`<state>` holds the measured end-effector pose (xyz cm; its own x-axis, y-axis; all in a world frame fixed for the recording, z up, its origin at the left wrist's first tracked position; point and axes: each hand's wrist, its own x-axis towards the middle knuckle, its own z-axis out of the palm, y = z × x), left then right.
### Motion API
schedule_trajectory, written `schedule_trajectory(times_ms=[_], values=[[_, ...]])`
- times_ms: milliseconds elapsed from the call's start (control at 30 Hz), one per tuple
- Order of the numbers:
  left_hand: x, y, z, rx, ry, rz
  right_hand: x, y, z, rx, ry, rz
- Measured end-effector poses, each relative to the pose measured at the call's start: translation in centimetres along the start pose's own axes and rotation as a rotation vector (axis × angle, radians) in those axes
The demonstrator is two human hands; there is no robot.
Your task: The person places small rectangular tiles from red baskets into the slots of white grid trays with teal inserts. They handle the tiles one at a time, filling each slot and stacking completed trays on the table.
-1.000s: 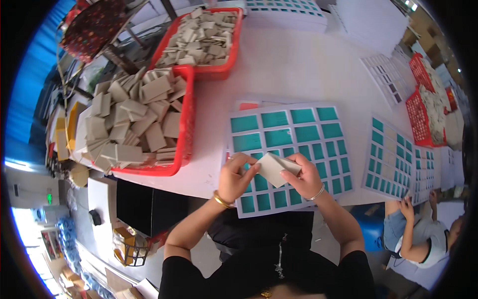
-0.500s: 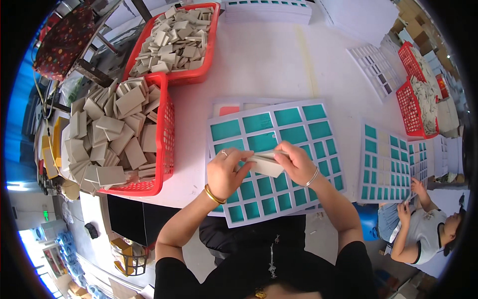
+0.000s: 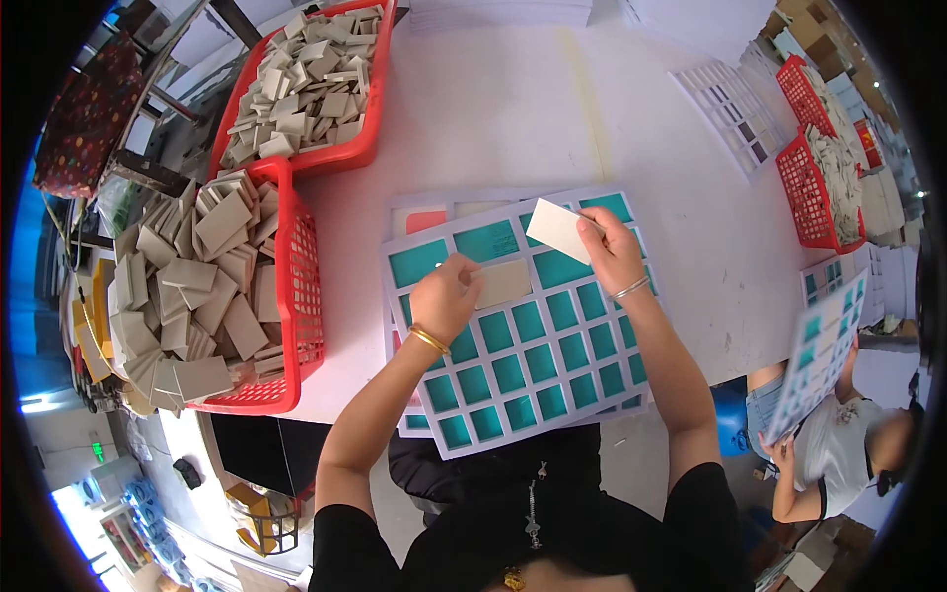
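A white grid tray (image 3: 541, 343) with green-floored compartments lies askew on a similar tray at the table's near edge. One cream tile (image 3: 505, 284) lies in a compartment of its second row, lined up with the dividers. My left hand (image 3: 442, 301) is at that tile's left end, fingers curled closed; whether they grip anything is hidden. In my right hand (image 3: 614, 255) a second cream tile (image 3: 560, 232) is pinched between thumb and fingers, raised and tilted over the tray's upper right part. Whether more tiles sit behind it cannot be seen.
Two red baskets heaped with cream tiles, a near one (image 3: 301, 286) and a far one (image 3: 370, 138), stand at the left. Stacked white trays (image 3: 498, 12) are at the back. Another person (image 3: 829, 454) at the right holds a grid tray (image 3: 817, 355) near more red baskets (image 3: 804, 187).
My hands have parted; a tile now lies in the compartment by my left hand. My right hand has moved up and right with the other tile. The person at the right has raised a tray.
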<state>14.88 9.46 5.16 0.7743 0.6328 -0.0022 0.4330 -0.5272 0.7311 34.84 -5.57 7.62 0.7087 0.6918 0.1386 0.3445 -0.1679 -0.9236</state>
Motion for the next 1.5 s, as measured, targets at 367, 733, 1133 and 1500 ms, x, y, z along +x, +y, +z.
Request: schedule_trajectory(times_ms=[367,733,1133,1500], values=[[-1.7,0.5,0.7,0.473,-0.062,0.181,3.8,1.2,4.1,-0.12,-0.262,-0.015],[-2.7,-0.4,1.3,0.42,0.072,0.302,5.7,2.3,7.4,-0.407,-0.465,-0.136],[-1.9,1.5,1.7,0.502,-0.11,0.491,5.2,4.0,3.1,-0.644,0.078,-0.458],[-2.5,0.8,1.5,0.529,-0.204,0.273,3.7,11.5,-7.9,-0.661,-0.042,-0.073]])
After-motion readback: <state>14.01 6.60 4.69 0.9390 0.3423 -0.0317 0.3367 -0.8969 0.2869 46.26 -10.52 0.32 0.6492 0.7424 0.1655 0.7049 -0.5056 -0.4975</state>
